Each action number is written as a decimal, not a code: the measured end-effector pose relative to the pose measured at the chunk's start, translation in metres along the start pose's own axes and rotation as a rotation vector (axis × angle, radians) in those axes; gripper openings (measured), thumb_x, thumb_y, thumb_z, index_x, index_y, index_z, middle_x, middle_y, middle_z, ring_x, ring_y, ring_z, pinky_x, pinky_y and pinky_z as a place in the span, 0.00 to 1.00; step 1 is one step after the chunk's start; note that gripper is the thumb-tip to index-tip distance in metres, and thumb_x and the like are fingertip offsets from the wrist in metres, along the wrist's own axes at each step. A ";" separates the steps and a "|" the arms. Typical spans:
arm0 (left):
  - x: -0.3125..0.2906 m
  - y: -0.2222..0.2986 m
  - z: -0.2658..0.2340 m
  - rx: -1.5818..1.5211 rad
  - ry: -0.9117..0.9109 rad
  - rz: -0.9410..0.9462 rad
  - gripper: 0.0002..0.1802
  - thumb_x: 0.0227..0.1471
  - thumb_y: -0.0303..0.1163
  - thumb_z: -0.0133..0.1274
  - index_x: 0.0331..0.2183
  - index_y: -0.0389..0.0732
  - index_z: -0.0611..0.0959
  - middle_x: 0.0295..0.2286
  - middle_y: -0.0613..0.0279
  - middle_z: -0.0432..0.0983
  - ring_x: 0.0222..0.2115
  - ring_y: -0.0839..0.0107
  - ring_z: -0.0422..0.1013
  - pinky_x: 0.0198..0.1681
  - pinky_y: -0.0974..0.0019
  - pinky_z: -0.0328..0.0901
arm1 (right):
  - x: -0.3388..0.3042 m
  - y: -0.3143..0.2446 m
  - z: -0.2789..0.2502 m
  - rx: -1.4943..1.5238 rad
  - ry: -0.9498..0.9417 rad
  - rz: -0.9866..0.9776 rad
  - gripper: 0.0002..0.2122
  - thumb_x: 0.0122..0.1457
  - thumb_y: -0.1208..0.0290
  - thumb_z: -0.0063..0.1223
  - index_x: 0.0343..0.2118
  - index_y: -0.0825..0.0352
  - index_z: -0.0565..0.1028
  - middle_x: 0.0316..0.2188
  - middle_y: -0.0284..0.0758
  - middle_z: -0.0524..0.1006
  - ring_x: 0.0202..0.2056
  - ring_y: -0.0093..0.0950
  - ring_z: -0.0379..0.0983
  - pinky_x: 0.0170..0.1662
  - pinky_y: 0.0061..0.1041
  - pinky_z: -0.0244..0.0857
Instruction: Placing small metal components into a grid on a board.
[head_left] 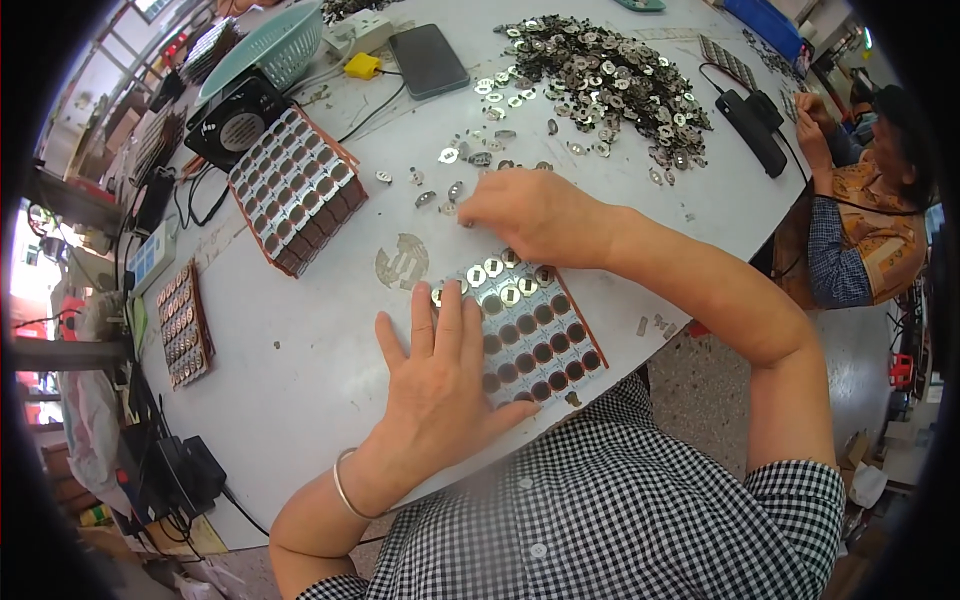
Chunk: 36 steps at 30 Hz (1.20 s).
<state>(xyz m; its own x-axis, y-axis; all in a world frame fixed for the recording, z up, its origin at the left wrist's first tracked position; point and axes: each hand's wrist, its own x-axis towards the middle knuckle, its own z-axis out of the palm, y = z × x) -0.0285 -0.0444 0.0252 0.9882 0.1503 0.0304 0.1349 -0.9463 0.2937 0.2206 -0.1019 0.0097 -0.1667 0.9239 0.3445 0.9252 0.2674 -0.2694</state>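
Observation:
A light-coloured circuit board panel [530,345] with rows of round dark spots lies at the table's near edge. Shiny metal pieces [510,294] sit on spots in its upper rows. My left hand [430,385] rests flat over the panel's left side with the fingers stretched out, hiding part of it. Just beyond the panel's far edge, my right hand [540,215] has its fingers pinched together near the tabletop. Whatever is between those fingertips, if anything, is too small to make out. Several loose metal pieces [449,156] lie close to them.
A big heap of metal pieces [610,85] covers the far middle. To the left stand a stack of panels [300,190], a black fan [237,130], a smaller panel [183,325] and a green basket [265,55]. A phone [428,62] lies farther back. Another person [870,210] sits at right.

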 end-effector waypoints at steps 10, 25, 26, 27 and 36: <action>0.000 -0.003 0.000 0.031 -0.052 0.018 0.64 0.40 0.66 0.65 0.58 0.16 0.67 0.62 0.24 0.55 0.65 0.28 0.50 0.58 0.22 0.43 | -0.060 -0.004 -0.051 0.662 -0.023 1.017 0.09 0.65 0.75 0.50 0.43 0.70 0.81 0.35 0.29 0.81 0.35 0.16 0.72 0.40 0.18 0.67; 0.000 -0.002 0.002 0.042 -0.003 0.042 0.61 0.38 0.64 0.68 0.56 0.19 0.70 0.61 0.27 0.58 0.64 0.30 0.52 0.56 0.19 0.46 | -0.102 -0.012 -0.053 0.319 0.039 0.626 0.12 0.57 0.79 0.59 0.45 0.66 0.82 0.40 0.33 0.79 0.37 0.24 0.74 0.40 0.22 0.68; -0.001 -0.002 0.001 0.039 -0.008 0.040 0.61 0.38 0.64 0.68 0.56 0.19 0.70 0.61 0.27 0.58 0.64 0.30 0.52 0.56 0.19 0.46 | -0.105 -0.011 -0.051 0.313 0.022 0.591 0.13 0.56 0.79 0.61 0.44 0.65 0.82 0.41 0.33 0.78 0.37 0.25 0.74 0.39 0.22 0.68; 0.000 -0.002 0.000 0.042 -0.015 0.036 0.61 0.38 0.64 0.68 0.56 0.19 0.70 0.61 0.27 0.58 0.64 0.30 0.52 0.56 0.19 0.46 | -0.107 -0.008 -0.051 0.318 0.019 0.595 0.13 0.56 0.79 0.61 0.44 0.65 0.82 0.41 0.33 0.78 0.37 0.25 0.74 0.39 0.22 0.68; 0.001 -0.002 0.000 0.057 -0.003 0.045 0.60 0.38 0.63 0.68 0.56 0.20 0.70 0.61 0.28 0.58 0.63 0.31 0.54 0.55 0.20 0.47 | -0.109 0.015 -0.050 0.280 -0.022 0.515 0.05 0.57 0.77 0.61 0.36 0.69 0.79 0.34 0.32 0.78 0.35 0.26 0.74 0.38 0.25 0.68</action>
<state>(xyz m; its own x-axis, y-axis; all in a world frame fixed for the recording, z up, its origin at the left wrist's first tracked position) -0.0279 -0.0421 0.0243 0.9935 0.1069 0.0393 0.0946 -0.9668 0.2373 0.2697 -0.2123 0.0132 0.2705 0.9586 0.0889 0.7639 -0.1576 -0.6258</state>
